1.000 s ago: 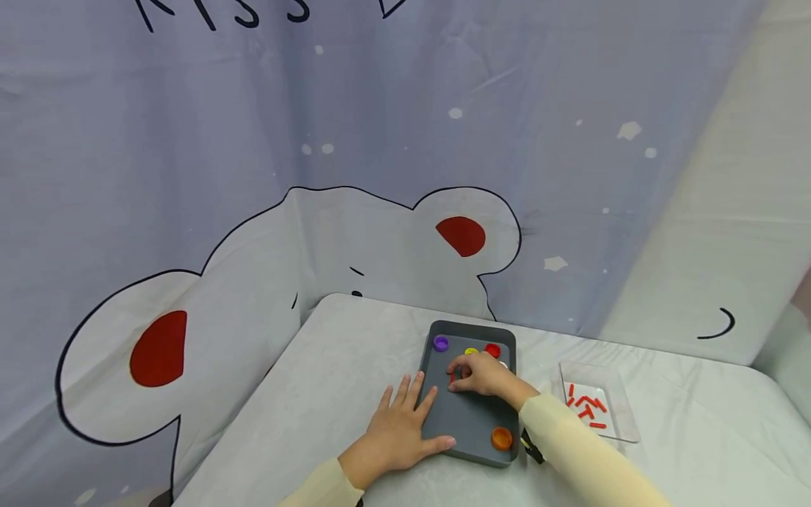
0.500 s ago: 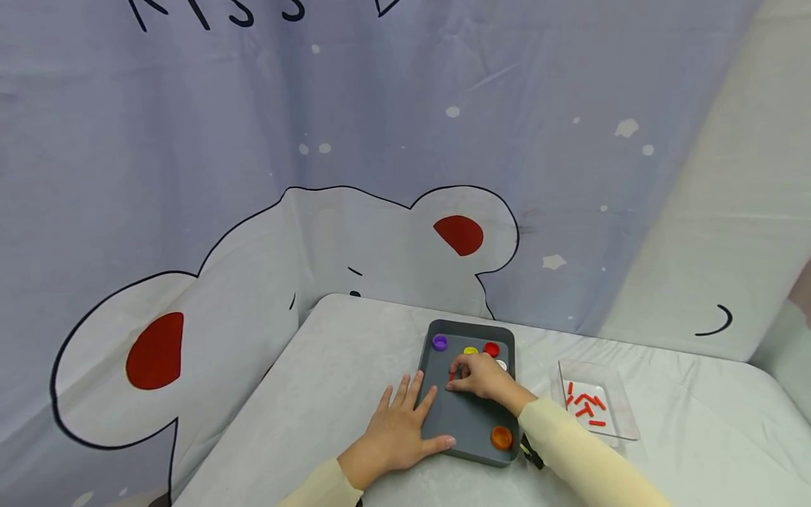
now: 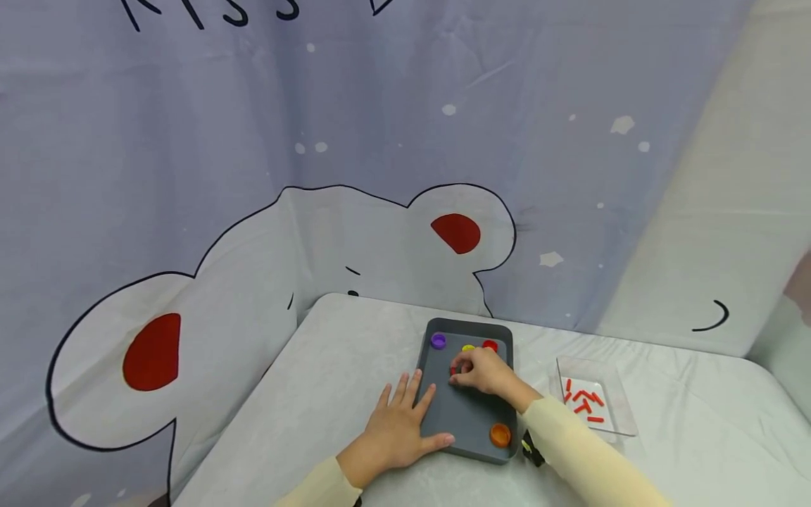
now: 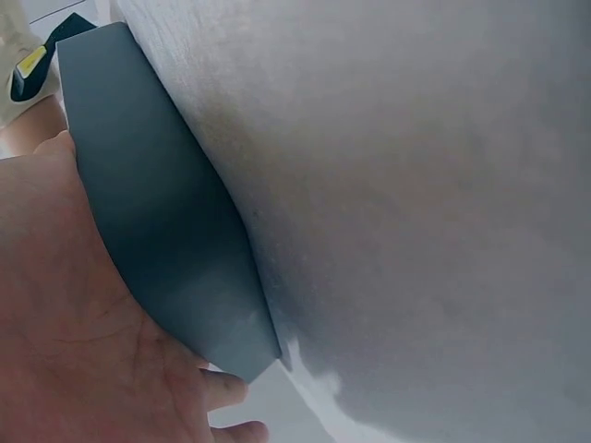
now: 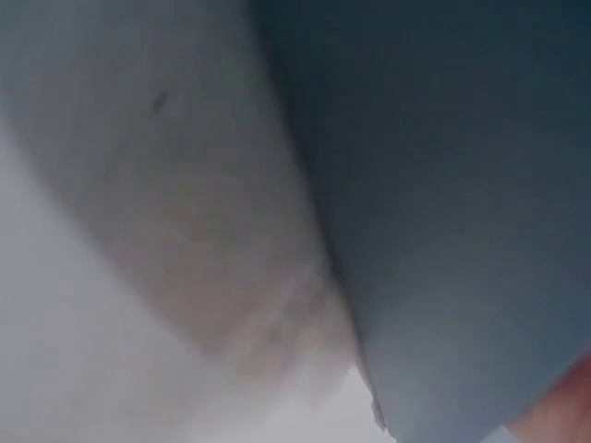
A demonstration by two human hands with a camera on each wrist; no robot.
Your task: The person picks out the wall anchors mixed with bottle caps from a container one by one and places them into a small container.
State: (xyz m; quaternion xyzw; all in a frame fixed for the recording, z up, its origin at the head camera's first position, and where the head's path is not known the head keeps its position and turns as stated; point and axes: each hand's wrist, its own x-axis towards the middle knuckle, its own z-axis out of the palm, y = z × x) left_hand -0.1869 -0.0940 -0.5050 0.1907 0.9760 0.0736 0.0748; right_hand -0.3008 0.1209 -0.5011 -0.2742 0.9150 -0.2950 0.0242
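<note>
A grey rectangular tray [image 3: 465,426] lies on the white cloth. My left hand [image 3: 395,433] rests at its left side with fingers spread, the thumb over the near rim; in the left wrist view the palm [image 4: 83,314] is against the tray's outer wall [image 4: 166,203]. Over the tray's middle, my right hand [image 3: 486,373] pinches a small red stick [image 3: 453,371] between thumb and fingers, mostly hidden. Round caps lie in the tray: purple [image 3: 438,341], yellow [image 3: 468,348], red [image 3: 490,346] and orange [image 3: 500,435]. The right wrist view mostly shows the tray's wall [image 5: 443,203].
A clear plastic box [image 3: 624,412] right of the tray holds several red sticks [image 3: 583,396]. A printed curtain [image 3: 380,105] hangs behind the table. The right forearm's sleeve [image 3: 576,451] crosses the tray's right rim.
The right hand shifts slightly over the tray, and less of the red stick shows now. A white cap seen beside that hand is now hidden. The left hand stays in place.
</note>
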